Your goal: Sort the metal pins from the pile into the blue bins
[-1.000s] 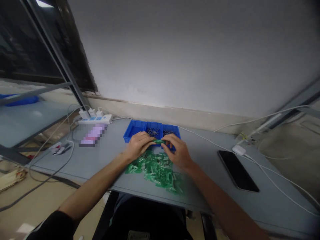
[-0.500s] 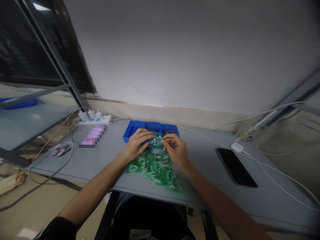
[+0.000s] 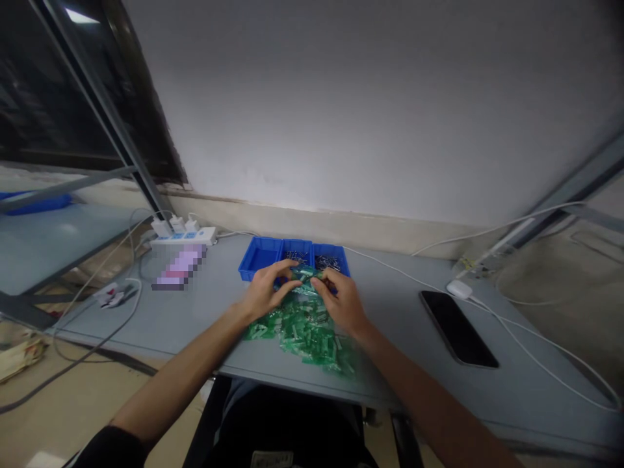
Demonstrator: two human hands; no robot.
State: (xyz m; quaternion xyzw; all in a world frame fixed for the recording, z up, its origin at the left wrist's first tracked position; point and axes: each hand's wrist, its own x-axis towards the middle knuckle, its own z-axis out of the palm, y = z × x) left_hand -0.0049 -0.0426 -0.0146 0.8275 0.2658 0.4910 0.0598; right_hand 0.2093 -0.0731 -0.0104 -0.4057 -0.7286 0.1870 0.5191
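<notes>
A pile of small green packets (image 3: 305, 331) lies on the grey table (image 3: 404, 338) in front of me. Above its far edge, my left hand (image 3: 267, 290) and my right hand (image 3: 341, 300) pinch one green packet (image 3: 305, 274) between their fingertips, one hand at each end. Just beyond the hands stands a row of three blue bins (image 3: 260, 255); the middle and right ones hold small dark metal parts.
A black phone (image 3: 458, 328) lies to the right, plugged into a white cable with a white charger (image 3: 460, 288). A white power strip (image 3: 182, 236), a blurred pink item (image 3: 178, 271) and loose cables sit at the left. A wall rises behind the table.
Both hands stayed together over the far edge of the pile, fingers working the held green packet; the view drifted slightly.
</notes>
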